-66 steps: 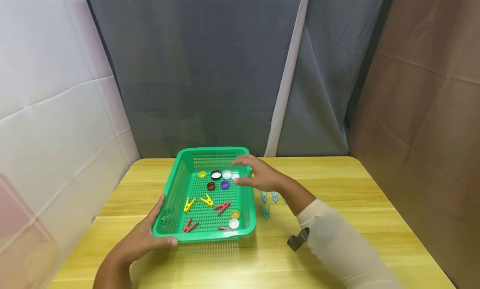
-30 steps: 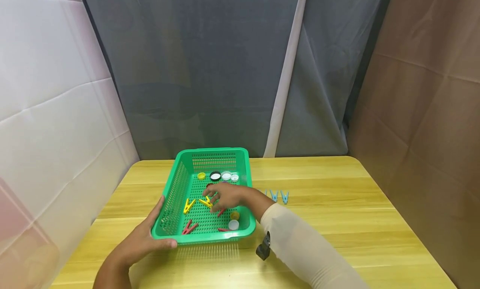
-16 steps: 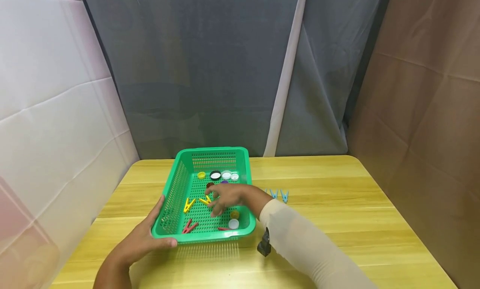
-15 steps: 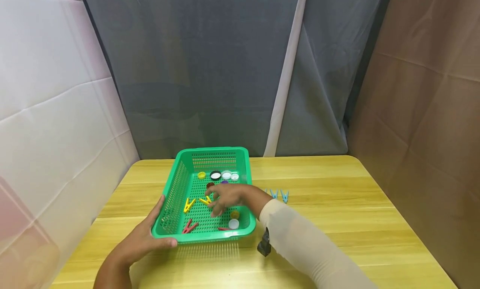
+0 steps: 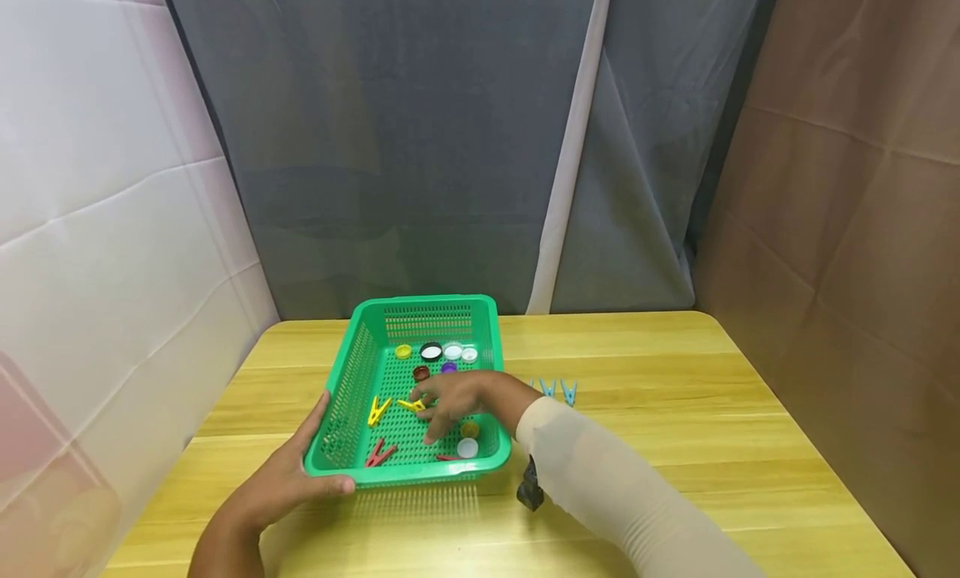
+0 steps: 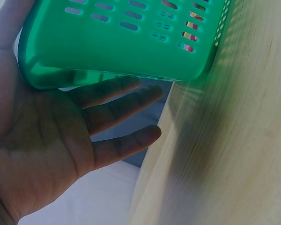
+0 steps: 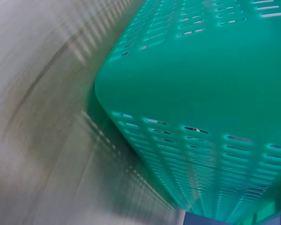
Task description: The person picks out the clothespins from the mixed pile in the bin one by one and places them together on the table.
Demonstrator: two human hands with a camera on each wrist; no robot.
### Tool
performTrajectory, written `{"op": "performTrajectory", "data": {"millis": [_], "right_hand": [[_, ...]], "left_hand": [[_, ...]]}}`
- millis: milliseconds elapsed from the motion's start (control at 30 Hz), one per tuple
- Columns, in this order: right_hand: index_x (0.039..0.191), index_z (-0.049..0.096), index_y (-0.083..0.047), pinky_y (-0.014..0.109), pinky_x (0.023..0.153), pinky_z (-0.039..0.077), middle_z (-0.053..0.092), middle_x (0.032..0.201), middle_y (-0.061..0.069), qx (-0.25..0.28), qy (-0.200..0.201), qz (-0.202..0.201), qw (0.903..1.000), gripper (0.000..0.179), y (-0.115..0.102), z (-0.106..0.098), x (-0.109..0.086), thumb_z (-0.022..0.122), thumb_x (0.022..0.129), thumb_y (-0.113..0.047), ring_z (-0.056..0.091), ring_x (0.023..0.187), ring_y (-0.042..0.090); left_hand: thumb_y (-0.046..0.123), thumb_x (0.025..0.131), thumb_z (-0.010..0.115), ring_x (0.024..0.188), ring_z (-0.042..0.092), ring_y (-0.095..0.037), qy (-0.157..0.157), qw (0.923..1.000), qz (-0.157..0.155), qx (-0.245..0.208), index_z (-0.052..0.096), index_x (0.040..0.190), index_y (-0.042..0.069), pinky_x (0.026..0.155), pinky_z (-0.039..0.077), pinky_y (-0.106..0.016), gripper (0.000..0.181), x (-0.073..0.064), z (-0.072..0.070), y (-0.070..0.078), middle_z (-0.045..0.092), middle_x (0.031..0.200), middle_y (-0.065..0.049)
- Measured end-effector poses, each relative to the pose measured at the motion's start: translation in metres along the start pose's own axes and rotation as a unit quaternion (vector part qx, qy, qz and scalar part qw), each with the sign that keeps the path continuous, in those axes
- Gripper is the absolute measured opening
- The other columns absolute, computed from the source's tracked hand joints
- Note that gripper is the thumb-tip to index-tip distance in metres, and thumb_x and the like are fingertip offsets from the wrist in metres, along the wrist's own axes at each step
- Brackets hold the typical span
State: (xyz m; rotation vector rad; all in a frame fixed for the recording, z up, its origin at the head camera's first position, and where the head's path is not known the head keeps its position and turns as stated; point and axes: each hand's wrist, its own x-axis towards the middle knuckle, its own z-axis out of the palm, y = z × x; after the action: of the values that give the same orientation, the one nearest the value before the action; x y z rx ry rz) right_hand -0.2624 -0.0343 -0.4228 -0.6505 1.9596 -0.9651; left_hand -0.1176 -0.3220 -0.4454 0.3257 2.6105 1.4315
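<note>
Your right hand (image 5: 452,396), fingers partly bent, its grasp indeterminable, is inside the green basket (image 5: 405,476), just beside a yellow clothespin (image 5: 414,406); your left hand (image 5: 281,476), fingers straight, touches the basket's corner.

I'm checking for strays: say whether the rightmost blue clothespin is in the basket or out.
Out: in the head view, the clothespin lies on the table, right of the basket.

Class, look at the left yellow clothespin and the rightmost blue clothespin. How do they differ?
Colour: the left yellow clothespin is yellow, while the rightmost blue clothespin is light blue.
Place: the yellow one lies inside the green basket; the blue one lies outside it, on the table.
Shared: both look V-shaped.
</note>
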Motion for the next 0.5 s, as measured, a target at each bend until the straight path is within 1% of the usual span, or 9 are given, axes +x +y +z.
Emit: {"op": "performTrajectory", "data": {"millis": [67, 100, 167, 300, 367, 500], "right_hand": [[0.169, 0.037, -0.005, 0.039, 0.102, 0.062, 0.032, 0.176, 0.025, 0.014, -0.001, -0.004, 0.9999, 0.09, 0.001, 0.0004, 0.0007, 0.083, 0.092, 0.004, 0.05, 0.156, 0.035], [0.168, 0.038, -0.004, 0.04, 0.102, 0.062, 0.033, 0.175, 0.025, 0.018, 0.002, -0.007, 0.9998, 0.088, 0.0013, 0.0005, 0.0008, 0.083, 0.092, 0.004, 0.05, 0.156, 0.036], [0.166, 0.04, -0.003, 0.04, 0.103, 0.061, 0.036, 0.173, 0.025, 0.022, 0.012, -0.017, 0.9996, 0.086, 0.0015, 0.0006, 0.0008, 0.083, 0.092, 0.003, 0.052, 0.154, 0.037], [0.163, 0.046, -0.002, 0.037, 0.101, 0.061, 0.043, 0.169, 0.023, 0.023, 0.039, -0.038, 0.9982, 0.081, 0.0019, 0.0, -0.0001, 0.085, 0.091, 0.001, 0.059, 0.149, 0.035], [0.161, 0.047, -0.001, 0.036, 0.1, 0.062, 0.045, 0.167, 0.021, 0.028, 0.046, -0.046, 0.9975, 0.08, 0.0023, -0.0004, -0.0003, 0.085, 0.091, 0.0, 0.06, 0.148, 0.035], [0.16, 0.049, 0.001, 0.041, 0.101, 0.062, 0.046, 0.166, 0.021, 0.049, 0.049, -0.056, 0.996, 0.076, 0.0024, -0.0011, 0.0, 0.084, 0.092, 0.001, 0.059, 0.148, 0.036]], "left_hand": [[0.026, 0.088, 0.093, 0.159, 0.023, -0.059, -0.002, 1.0, 0.0, -0.004, -0.013, 0.176, 0.022, 0.116, 0.041, -0.068, 0.139, 0.0002, 0.0003, -0.0009, 0.004, 0.181, -0.033], [0.026, 0.088, 0.093, 0.159, 0.022, -0.06, -0.002, 1.0, 0.0, -0.007, -0.014, 0.176, 0.022, 0.116, 0.038, -0.072, 0.139, 0.0003, 0.0004, -0.0012, 0.004, 0.181, -0.033], [0.026, 0.088, 0.094, 0.159, 0.022, -0.06, -0.002, 1.0, 0.001, -0.009, -0.014, 0.176, 0.023, 0.116, 0.037, -0.074, 0.139, 0.0006, 0.0006, -0.0014, 0.004, 0.181, -0.033], [0.026, 0.087, 0.094, 0.159, 0.025, -0.06, -0.001, 1.0, 0.004, -0.009, -0.013, 0.176, 0.022, 0.116, 0.038, -0.073, 0.139, 0.0007, 0.0007, -0.0009, 0.005, 0.18, -0.034], [0.025, 0.087, 0.094, 0.158, 0.026, -0.06, 0.0, 0.9999, 0.007, -0.009, -0.013, 0.176, 0.022, 0.116, 0.037, -0.073, 0.139, 0.0005, 0.0007, -0.0006, 0.006, 0.179, -0.035], [0.025, 0.087, 0.094, 0.158, 0.026, -0.06, 0.002, 0.9999, 0.01, -0.009, -0.013, 0.176, 0.021, 0.116, 0.036, -0.076, 0.139, 0.0004, 0.0005, -0.0006, 0.007, 0.179, -0.035]]}}
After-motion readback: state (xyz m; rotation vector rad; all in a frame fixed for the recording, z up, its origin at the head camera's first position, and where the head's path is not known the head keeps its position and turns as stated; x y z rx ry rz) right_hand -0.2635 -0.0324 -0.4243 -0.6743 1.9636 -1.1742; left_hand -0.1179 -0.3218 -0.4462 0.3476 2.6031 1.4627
